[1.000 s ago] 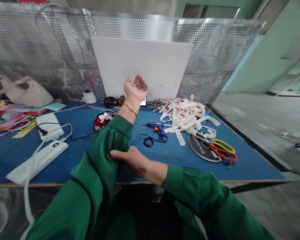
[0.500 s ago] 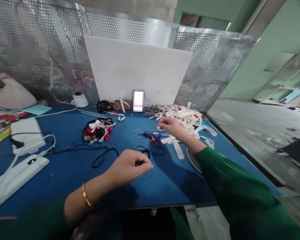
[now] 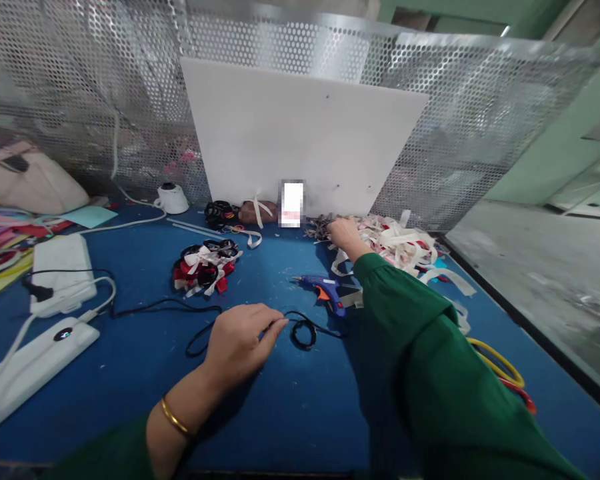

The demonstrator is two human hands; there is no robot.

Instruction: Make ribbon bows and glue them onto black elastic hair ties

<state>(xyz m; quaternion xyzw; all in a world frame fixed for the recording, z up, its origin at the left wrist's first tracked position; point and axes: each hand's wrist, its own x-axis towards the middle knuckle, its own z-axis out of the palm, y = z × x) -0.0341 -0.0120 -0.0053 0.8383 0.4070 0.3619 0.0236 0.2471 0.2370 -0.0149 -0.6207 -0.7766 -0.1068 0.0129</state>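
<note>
My left hand [image 3: 245,340] hovers over the blue table, its thumb and fingers pressed together. Whether anything thin is pinched there I cannot make out. Just past its fingertips lies a small coil of black cable [image 3: 303,335]. My right hand [image 3: 347,237] reaches to the back right, into the edge of a pile of grey pieces [image 3: 320,229]. Its fingertips are hidden there. White and red ribbon pieces [image 3: 395,243] are heaped beside it. Below the right hand a blue glue gun [image 3: 324,291] with an orange trigger lies on its side.
Red, white and black ribbon pieces [image 3: 205,268] are bunched at centre left. A white power strip [image 3: 35,367] and white box [image 3: 63,273] with cords lie left. Behind stands a white board [image 3: 305,133] against perforated metal. Yellow and red rings [image 3: 500,363] lie right.
My right hand has moved forward and down, from above the ribbon heap into the grey pieces. My left hand has shifted slightly left. The view has turned, showing the yellow and red rings.
</note>
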